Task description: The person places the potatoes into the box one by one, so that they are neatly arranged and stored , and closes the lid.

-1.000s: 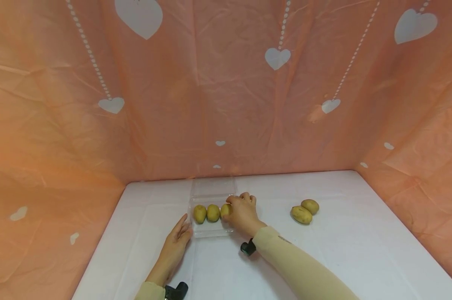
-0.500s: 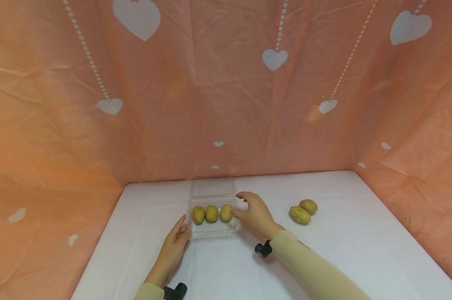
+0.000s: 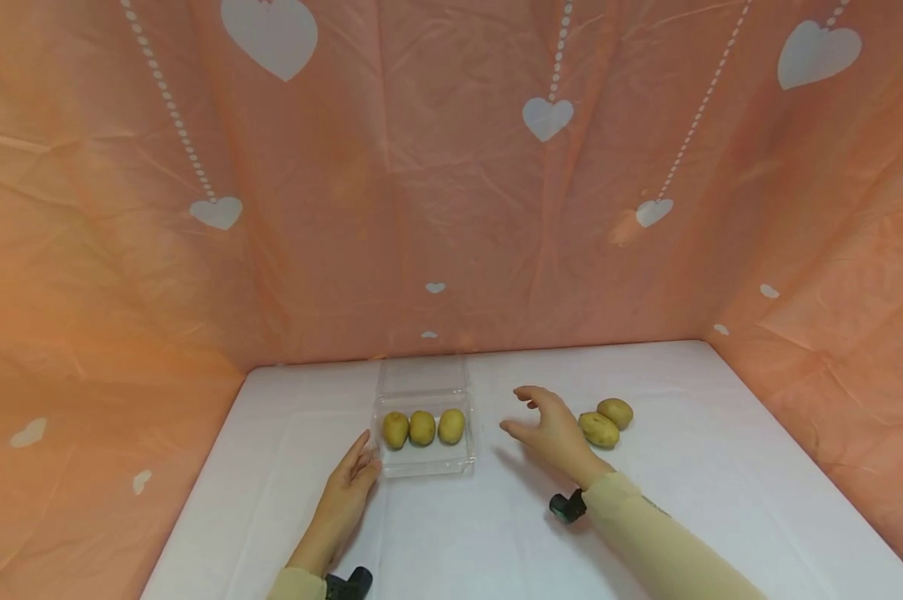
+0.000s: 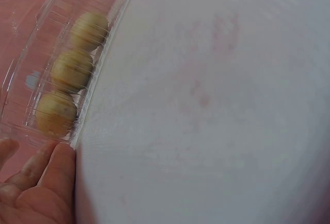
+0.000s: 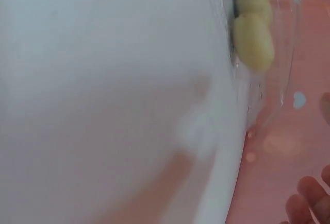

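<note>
A clear plastic clamshell box (image 3: 428, 468) lies with its lid folded back on the white table. Three potatoes stand in a row inside it: a left one (image 3: 395, 430), a middle one (image 3: 422, 428) and a right one (image 3: 451, 426). My left hand (image 3: 343, 492) rests against the box's left side, fingers nearly straight; the left wrist view shows the fingertips (image 4: 63, 154) at its edge. Between the box and two loose potatoes, my right hand (image 3: 559, 437) hovers over the table, fingers apart and holding nothing. Those loose potatoes (image 3: 598, 429) (image 3: 615, 412) touch each other.
The white tablecloth (image 3: 451, 542) covers the table. An orange-pink curtain (image 3: 391, 208) printed with white hearts hangs behind it and along both sides. The box's raised lid (image 3: 423, 375) lies toward the back edge.
My right hand has let go of the right potato in the box and moved right, toward the two loose potatoes. The left hand has stayed at the box.
</note>
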